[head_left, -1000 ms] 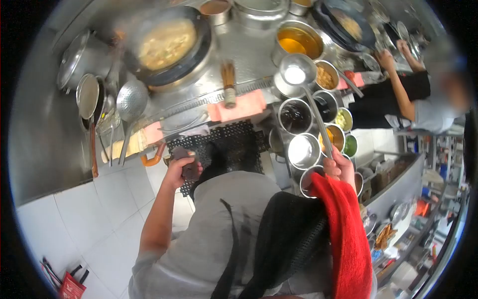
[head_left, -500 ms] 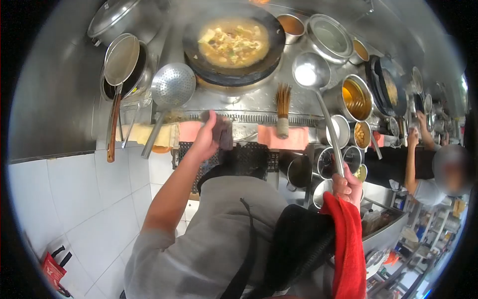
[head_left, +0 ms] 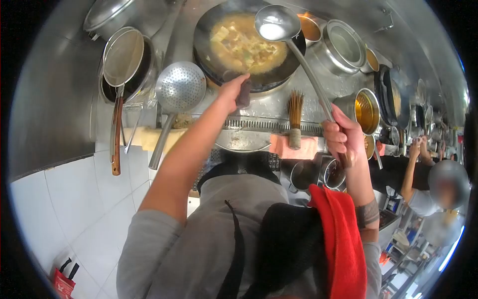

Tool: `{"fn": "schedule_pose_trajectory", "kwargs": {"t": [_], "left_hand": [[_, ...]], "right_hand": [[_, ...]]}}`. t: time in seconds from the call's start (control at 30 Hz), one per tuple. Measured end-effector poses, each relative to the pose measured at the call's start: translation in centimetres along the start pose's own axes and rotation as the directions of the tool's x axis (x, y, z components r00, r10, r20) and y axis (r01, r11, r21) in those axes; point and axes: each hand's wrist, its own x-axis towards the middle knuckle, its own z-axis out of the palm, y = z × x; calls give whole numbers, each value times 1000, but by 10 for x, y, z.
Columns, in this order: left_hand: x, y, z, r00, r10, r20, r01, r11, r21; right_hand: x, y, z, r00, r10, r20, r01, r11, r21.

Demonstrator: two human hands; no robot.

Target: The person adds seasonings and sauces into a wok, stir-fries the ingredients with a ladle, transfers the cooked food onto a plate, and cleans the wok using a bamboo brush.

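Note:
My left hand [head_left: 233, 93] is closed on a dark folded cloth [head_left: 243, 95] at the near rim of the wok [head_left: 201, 42]. Whether the fingers also pinch the rim is hidden. Inside the wok lies yellowish food in broth [head_left: 246, 45], with pale and green pieces. My right hand [head_left: 346, 133] grips the end of a long-handled ladle [head_left: 279, 22], whose bowl hangs over the right side of the wok. Below the wok's right side, a bamboo brush [head_left: 295, 117] rests on a pink cloth [head_left: 304, 148].
A perforated skimmer [head_left: 180, 85] lies left of the wok, beside a mesh strainer [head_left: 123, 57] on a pot. To the right stand a lidded pot [head_left: 344, 45], a container of orange sauce [head_left: 309, 27] and a pot of oil [head_left: 367, 110]. Another person [head_left: 423, 184] works further right.
My left hand has moved up and right with the dark cloth, reaching the wok's rim. My right hand has risen, bringing the ladle bowl from beside the wok to above it.

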Motion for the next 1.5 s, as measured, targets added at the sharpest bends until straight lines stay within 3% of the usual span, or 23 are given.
{"fn": "schedule_pose_trajectory", "kwargs": {"t": [0.07,0.1,0.17,0.23,0.3,0.33,0.37,0.4,0.47,0.53,0.57,0.63,0.7,0.8,0.87,0.97,1.0,1.07,1.17,1.27,1.33,1.47,1.5], "left_hand": [[-8,-3,11,997,-2,-71,-10,987,-158],[-17,-1,17,997,-2,-75,-10,986,-169],[-30,6,26,974,-179,-140,148,967,-206],[-16,-6,23,985,-93,-145,57,971,-234],[-16,-10,28,988,-11,-153,-29,967,-255],[-21,-10,33,971,18,-239,-75,970,-232],[-25,-10,36,945,44,-323,-116,971,-207],[-15,-16,32,941,46,-334,-122,970,-210],[15,-33,20,946,164,-278,-238,937,-257],[3,-27,29,917,186,-353,-268,943,-199],[-4,-26,34,886,207,-415,-286,948,-137],[-8,-27,37,859,235,-454,-310,946,-98],[-16,-26,39,830,265,-491,-337,939,-64],[-45,-31,35,819,266,-509,-376,918,-125],[-69,-46,29,903,215,-373,-291,943,-161],[-90,-76,32,925,223,-308,-276,950,-142],[-105,-77,40,942,198,-273,-251,952,-174],[-118,-88,39,953,181,-242,-226,959,-173],[-151,-102,26,978,134,-157,-160,973,-165],[-176,-115,9,987,59,-151,-81,986,-144],[-178,-129,-6,985,45,-168,-72,985,-155],[-179,-143,-24,980,56,-191,-70,995,-71],[-182,-144,-29,984,65,-166,-80,994,-80]], "right_hand": [[25,-7,15,979,-107,-175,59,964,-259],[36,-7,21,979,-99,-176,50,963,-266],[56,-9,30,956,-201,-213,43,816,-576],[80,-11,17,958,-205,-202,29,767,-641],[97,-9,7,884,-454,-112,-6,229,-973],[114,-19,-11,842,-535,-62,-89,-25,-996],[141,-30,-39,849,-525,-57,-84,-28,-996],[170,-42,-68,784,-586,205,-17,-350,-937],[187,-42,-72,695,-549,464,17,-633,-774],[182,-29,-23,926,-376,-19,39,144,-989],[174,-32,-18,928,-372,-21,37,147,-988],[157,-33,-14,990,-55,-131,-66,640,-766],[126,-61,-16,986,35,-160,-143,667,-732],[98,-85,-12,952,-45,-302,-241,499,-832],[107,-90,-16,949,-276,-155,-177,-59,-982],[155,-57,-26,940,-340,-2,-54,-144,-988],[155,-47,-22,940,-342,-3,-55,-142,-988],[150,-27,-20,986,-145,-85,-24,377,-926],[108,-58,-31,971,-68,-229,-169,483,-859],[96,-78,-26,936,-200,-288,-214,328,-920],[122,-74,-30,907,-412,-85,-130,-82,-988],[167,-25,-21,909,-416,-27,-34,-11,-999],[166,-18,-25,957,-279,-74,9,285,-958]]}}
